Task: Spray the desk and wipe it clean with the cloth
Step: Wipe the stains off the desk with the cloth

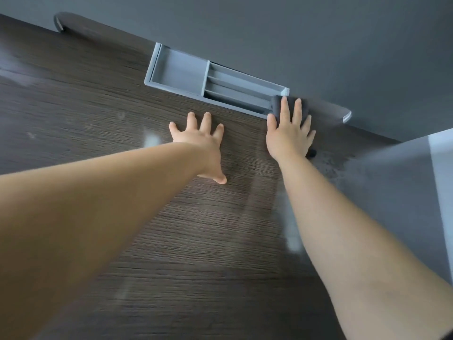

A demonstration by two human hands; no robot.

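Note:
A dark wood-grain desk [122, 106] fills the view. My right hand [290, 133] lies flat, fingers spread, pressing a dark grey cloth [276, 104] onto the desk at its far edge, beside the right end of a recessed tray. Only the cloth's edges show around the fingers. My left hand [201, 141] rests flat on the bare desk to the left of the right hand, fingers apart, holding nothing. Wet streaks shine on the desk below the right hand. No spray bottle is in view.
A grey recessed tray [149, 78] with several compartments sits in the desk's far edge, against a grey wall [294, 33]. A light grey surface [404, 182] borders the desk on the right.

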